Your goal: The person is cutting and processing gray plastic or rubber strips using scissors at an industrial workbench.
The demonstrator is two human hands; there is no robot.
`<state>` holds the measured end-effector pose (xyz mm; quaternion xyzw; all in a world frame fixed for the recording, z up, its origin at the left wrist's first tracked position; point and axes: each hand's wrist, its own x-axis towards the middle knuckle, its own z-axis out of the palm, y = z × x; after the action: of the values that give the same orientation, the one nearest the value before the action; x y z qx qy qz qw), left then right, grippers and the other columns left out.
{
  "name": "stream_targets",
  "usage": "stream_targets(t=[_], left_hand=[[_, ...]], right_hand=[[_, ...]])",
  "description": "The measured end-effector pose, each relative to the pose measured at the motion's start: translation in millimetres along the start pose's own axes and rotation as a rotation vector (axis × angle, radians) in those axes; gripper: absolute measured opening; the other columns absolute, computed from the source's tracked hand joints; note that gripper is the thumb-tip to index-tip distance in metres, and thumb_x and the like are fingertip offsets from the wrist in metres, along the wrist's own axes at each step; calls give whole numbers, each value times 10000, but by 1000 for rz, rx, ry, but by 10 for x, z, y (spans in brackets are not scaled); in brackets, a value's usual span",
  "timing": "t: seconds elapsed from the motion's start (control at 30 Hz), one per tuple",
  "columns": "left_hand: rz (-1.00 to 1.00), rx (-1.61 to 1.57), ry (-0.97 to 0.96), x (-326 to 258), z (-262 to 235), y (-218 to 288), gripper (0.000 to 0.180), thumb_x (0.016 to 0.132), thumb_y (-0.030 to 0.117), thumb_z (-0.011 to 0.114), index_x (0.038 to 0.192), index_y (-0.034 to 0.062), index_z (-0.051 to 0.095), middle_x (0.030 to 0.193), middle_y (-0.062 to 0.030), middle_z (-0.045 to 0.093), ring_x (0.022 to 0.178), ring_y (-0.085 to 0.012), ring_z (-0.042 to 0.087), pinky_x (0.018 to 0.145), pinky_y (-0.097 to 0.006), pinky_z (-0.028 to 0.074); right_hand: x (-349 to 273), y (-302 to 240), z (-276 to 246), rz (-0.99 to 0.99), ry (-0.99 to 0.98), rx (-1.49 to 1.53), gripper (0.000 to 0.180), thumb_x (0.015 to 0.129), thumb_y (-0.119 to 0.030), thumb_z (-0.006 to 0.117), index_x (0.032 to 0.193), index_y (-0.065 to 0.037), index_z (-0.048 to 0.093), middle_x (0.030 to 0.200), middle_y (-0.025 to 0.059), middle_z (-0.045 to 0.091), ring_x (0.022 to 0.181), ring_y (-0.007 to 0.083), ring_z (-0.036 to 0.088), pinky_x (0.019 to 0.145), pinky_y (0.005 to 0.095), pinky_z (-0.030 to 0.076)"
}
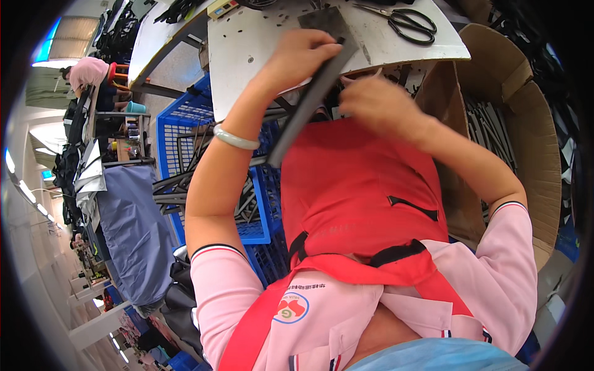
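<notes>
My left hand, with a pale bangle on the wrist, is closed at the table's front edge. Its thumb and fingers pinch the upper end of a long dark grey strip. The strip slants down to the left, past the edge and in front of my red apron; its lower end is slightly blurred. Just right of the strip is my right hand, below the table edge. Motion smears its fingers, so I cannot tell whether it holds anything. A dark flat plate lies on the table beyond my left hand.
Black-handled scissors lie on the white table, right of the plate. A blue crate of dark strips stands at my left. At my right is an open cardboard box holding grey strips. Another person sits far left.
</notes>
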<state>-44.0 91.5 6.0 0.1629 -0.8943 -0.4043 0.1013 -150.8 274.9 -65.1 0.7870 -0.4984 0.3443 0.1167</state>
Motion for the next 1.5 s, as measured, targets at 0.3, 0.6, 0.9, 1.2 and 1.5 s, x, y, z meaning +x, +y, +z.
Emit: stream_targets(t=[0.3, 0.6, 0.9, 1.2, 1.5], left_hand=[[59, -187, -62, -178, 455, -6, 275, 948, 230, 559, 985, -15, 678, 825, -61, 667, 784, -88, 574, 713, -252, 469], [-371, -527, -189, -714, 10, -84, 315, 945, 294, 589, 954, -8, 678, 715, -40, 641, 562, -72, 540, 548, -208, 447], [-93, -202, 79, -350, -189, 128, 296, 867, 295, 677, 1008, 39, 725, 581, 9, 561, 490, -38, 457, 421, -205, 334], [-132, -293, 168, 36, -217, 67, 334, 852, 266, 714, 1028, -18, 702, 594, -8, 561, 479, -44, 446, 430, -197, 325], [-144, -338, 163, 211, -257, -24, 309, 875, 243, 696, 1047, -15, 698, 622, -3, 558, 503, -38, 440, 456, -188, 319]], right_hand=[[227, -125, 314, 104, -464, -397, 167, 776, -159, 592, 928, -96, 622, 772, 81, 669, 788, 245, 646, 739, 349, 493], [292, 336, -565, 577, -488, 72, 329, 769, -188, 683, 1034, -27, 572, 844, 200, 633, 842, 390, 604, 717, 444, 462], [478, 600, -734, 549, -301, -185, 268, 724, -123, 698, 941, -20, 578, 849, 172, 611, 874, 381, 583, 725, 437, 452], [604, 964, -754, 530, -223, -268, 427, 750, -150, 709, 1150, -38, 610, 1006, 172, 658, 967, 366, 604, 818, 414, 487], [828, 948, -847, 596, -328, -268, 314, 746, -216, 657, 1015, -55, 674, 829, 200, 665, 823, 380, 644, 732, 451, 510]])
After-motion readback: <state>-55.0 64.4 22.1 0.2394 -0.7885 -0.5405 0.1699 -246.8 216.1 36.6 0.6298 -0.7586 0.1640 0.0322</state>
